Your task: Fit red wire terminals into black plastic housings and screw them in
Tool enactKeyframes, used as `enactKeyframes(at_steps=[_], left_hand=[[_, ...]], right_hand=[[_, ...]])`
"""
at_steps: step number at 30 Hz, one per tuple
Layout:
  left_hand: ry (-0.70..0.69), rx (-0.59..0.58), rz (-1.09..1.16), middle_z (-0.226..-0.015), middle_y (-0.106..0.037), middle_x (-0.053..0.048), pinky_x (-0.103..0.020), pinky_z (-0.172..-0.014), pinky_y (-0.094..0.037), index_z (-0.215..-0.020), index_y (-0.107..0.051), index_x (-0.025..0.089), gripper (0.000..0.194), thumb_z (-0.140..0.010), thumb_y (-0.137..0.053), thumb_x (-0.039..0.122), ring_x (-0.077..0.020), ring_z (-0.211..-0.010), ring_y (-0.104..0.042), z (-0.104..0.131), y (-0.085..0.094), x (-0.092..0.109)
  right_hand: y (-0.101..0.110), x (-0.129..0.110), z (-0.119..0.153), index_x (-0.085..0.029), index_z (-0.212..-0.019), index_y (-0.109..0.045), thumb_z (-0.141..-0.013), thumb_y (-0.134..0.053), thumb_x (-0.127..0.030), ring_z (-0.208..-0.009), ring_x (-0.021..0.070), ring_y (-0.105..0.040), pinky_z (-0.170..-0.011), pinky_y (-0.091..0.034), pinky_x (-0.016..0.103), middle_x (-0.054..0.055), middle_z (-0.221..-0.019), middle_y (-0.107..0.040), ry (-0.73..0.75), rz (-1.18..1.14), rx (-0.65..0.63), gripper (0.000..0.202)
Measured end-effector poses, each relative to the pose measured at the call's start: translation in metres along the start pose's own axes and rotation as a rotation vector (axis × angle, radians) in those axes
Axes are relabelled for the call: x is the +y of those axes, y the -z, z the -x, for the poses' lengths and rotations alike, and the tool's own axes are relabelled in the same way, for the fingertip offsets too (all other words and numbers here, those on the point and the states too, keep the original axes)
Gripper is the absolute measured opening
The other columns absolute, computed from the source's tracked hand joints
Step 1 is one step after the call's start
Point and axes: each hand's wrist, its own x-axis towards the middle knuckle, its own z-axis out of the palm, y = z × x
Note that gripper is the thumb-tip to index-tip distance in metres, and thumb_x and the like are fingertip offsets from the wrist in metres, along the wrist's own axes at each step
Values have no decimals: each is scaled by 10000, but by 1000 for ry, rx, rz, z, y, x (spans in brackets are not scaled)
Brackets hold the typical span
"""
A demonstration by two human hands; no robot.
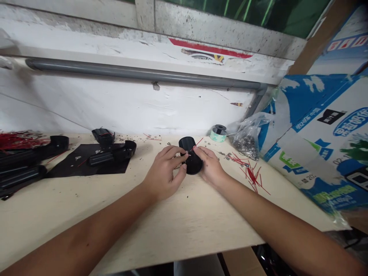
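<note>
Over the middle of the table, a black plastic housing (194,165) with a rounded lower end and a ribbed upper part is between my two hands. My right hand (212,165) grips its right side, the thumb lying on top beside a thin red wire (199,143) that sticks up. My left hand (165,170) is closed at the housing's left edge, fingers bent over it and thumb lower down. By those fingertips a small silvery bit shows, too small to name.
Similar black housings (110,156) lie on a black sheet (86,168) and at the far left, near a heap of red wires (20,141). Rightward are loose red wires (253,176), a tape roll (217,135), a bag of small metal parts (245,142) and a blue-white carton (324,142).
</note>
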Motion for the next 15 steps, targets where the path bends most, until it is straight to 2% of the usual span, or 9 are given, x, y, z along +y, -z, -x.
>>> enactKeyframes(at_steps=[9, 15], left_hand=[[32, -16, 8, -1218, -598, -87, -451, -1008, -428, -1149, -689, 175, 321, -902, -485, 185, -239, -1173, -501, 0, -2, 0], [-39, 87, -25, -1238, -606, -89, -472, -1037, -396, -1268, -615, 194, 377, -929, -451, 186, -237, -1189, -501, 3, -2, -3]], right_hand=[[0, 2, 0, -147, -701, -486, -791, -713, -545, -624, 96, -397, -583, -316, 216, -12, -671, -442, 11, -19, -2, 467], [-4, -2, -2, -150, -721, -506, -790, -700, -567, -641, 105, -421, -593, -347, 219, -1, -710, -482, 3, -12, 26, 465]])
